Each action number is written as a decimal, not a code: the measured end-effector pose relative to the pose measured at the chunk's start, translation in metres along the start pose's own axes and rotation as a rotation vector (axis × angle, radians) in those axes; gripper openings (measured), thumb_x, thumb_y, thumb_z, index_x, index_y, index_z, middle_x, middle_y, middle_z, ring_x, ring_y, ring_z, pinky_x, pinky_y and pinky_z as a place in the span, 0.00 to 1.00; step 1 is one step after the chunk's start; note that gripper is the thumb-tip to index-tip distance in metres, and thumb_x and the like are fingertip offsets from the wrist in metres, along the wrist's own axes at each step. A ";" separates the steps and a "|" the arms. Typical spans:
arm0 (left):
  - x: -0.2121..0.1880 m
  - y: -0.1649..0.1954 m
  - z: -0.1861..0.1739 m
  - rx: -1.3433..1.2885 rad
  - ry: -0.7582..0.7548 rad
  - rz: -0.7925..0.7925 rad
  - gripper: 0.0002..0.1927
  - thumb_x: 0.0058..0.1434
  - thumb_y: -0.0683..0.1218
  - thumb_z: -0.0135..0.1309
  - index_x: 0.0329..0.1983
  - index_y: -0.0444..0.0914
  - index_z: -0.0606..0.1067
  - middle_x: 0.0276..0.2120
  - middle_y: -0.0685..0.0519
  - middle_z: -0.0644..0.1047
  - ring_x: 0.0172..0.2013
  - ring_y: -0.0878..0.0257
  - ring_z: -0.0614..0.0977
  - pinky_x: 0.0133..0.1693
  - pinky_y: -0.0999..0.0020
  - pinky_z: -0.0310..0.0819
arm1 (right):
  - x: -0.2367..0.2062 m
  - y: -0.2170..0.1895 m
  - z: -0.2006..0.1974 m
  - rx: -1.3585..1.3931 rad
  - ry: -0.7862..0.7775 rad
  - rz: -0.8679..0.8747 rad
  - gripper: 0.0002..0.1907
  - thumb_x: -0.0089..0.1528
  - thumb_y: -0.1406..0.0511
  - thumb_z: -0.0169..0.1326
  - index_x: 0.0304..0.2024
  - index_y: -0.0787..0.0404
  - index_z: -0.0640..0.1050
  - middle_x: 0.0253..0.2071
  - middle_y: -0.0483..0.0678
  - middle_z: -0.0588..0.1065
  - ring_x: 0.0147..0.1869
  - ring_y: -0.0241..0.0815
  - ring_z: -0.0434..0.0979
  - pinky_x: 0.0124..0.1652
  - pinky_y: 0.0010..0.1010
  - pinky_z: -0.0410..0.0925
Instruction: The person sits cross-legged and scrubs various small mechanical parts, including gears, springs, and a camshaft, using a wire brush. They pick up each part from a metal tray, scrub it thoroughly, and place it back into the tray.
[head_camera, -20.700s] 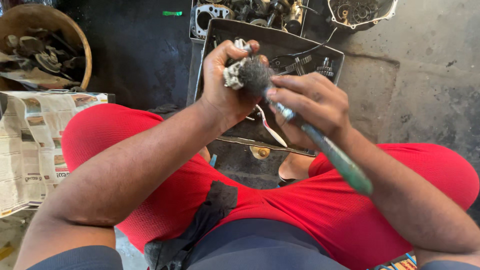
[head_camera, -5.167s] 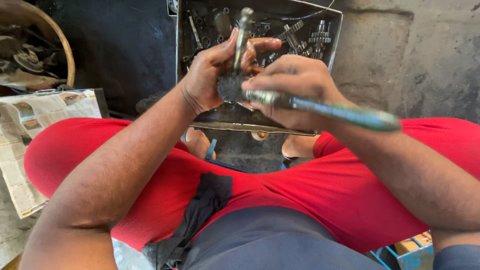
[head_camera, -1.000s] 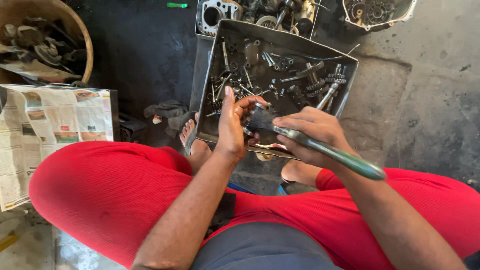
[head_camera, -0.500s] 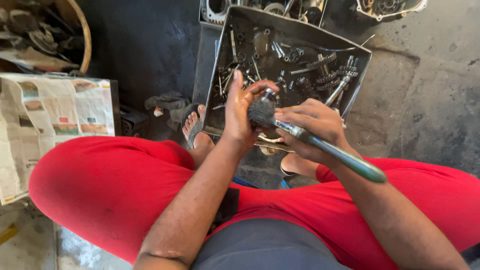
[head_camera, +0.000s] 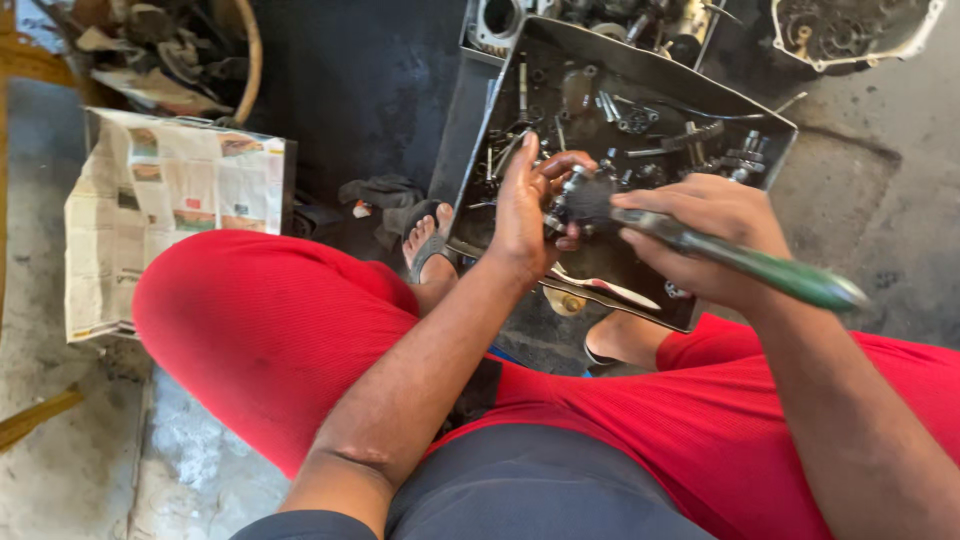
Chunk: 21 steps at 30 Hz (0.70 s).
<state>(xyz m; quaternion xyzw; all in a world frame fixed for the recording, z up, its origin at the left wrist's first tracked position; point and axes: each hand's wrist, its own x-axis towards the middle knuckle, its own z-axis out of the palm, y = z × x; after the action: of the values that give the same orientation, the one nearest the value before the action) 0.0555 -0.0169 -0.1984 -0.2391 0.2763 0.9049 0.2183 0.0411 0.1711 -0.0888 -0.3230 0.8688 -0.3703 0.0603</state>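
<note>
My left hand (head_camera: 527, 205) grips a small greasy metal part (head_camera: 572, 193) above the near edge of a dark metal tray (head_camera: 470, 130). My right hand (head_camera: 705, 235) holds a brush with a green handle (head_camera: 790, 277); its dark head (head_camera: 592, 197) presses against the part. Both hands hover over my red-clad knees (head_camera: 270, 320). The tray holds several bolts, nuts and oily engine bits.
Newspaper (head_camera: 165, 215) is spread on a box at left. A round basket (head_camera: 170, 50) of dirty parts sits at top left. Engine casings (head_camera: 850, 30) lie beyond the tray. A dark rag (head_camera: 380, 195) and my sandalled feet (head_camera: 428, 240) are on the concrete floor.
The view has shifted slightly; my hands stay together on the part and brush, with the tray now sitting a little further right and the brush handle pointing lower right.
</note>
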 end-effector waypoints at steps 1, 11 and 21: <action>-0.001 0.001 0.002 0.040 0.009 0.004 0.34 0.66 0.73 0.36 0.40 0.42 0.77 0.29 0.55 0.76 0.18 0.67 0.72 0.15 0.75 0.55 | -0.004 0.000 0.003 0.065 0.091 -0.039 0.16 0.60 0.67 0.66 0.51 0.57 0.82 0.43 0.48 0.81 0.41 0.45 0.82 0.42 0.32 0.73; -0.028 0.015 -0.002 0.106 0.126 -0.005 0.21 0.62 0.63 0.54 0.40 0.42 0.76 0.31 0.57 0.74 0.18 0.68 0.72 0.18 0.73 0.64 | -0.036 0.027 0.015 -0.187 0.022 0.021 0.16 0.58 0.67 0.65 0.49 0.56 0.83 0.43 0.51 0.82 0.38 0.50 0.79 0.40 0.38 0.72; -0.015 0.008 -0.004 0.204 0.251 -0.045 0.16 0.64 0.57 0.57 0.48 0.44 0.80 0.34 0.57 0.77 0.31 0.70 0.80 0.30 0.72 0.83 | -0.039 0.022 0.028 -0.097 0.080 0.212 0.15 0.61 0.65 0.66 0.50 0.55 0.83 0.38 0.51 0.81 0.37 0.48 0.82 0.39 0.36 0.74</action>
<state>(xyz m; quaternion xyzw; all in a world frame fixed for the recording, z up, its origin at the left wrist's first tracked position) 0.0644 -0.0296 -0.1899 -0.3332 0.3865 0.8300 0.2254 0.0695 0.1892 -0.1289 -0.2169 0.9168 -0.3319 0.0487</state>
